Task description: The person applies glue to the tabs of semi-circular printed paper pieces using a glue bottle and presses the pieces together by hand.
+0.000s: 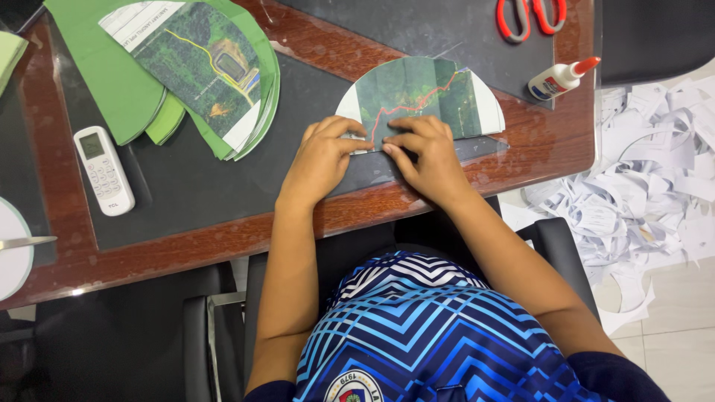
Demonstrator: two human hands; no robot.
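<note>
- At far left, on the dark-topped wooden bench [186,242]: white rectangular remote control [103,170] lying flat, just beside a fanned stack of green semicircular paper cutouts [112,82] topped by a printed aerial-photo sheet [197,63].
- Left hand [320,160]: palm down, fingers curled, fingertips pressing the lower edge of a semicircular paper cutout with an aerial photo and red line [417,93].
- That cutout: flat on the bench near its front edge, straight side toward the person.
- Right hand [424,156]: touching the left, fingertips pressing the same edge.
- Further right: red-handled scissors [530,16] at the top, then a white glue bottle with orange cap [562,78] on its side.
- Beyond the bench, on the floor: heap of white paper scraps [640,186].
</note>
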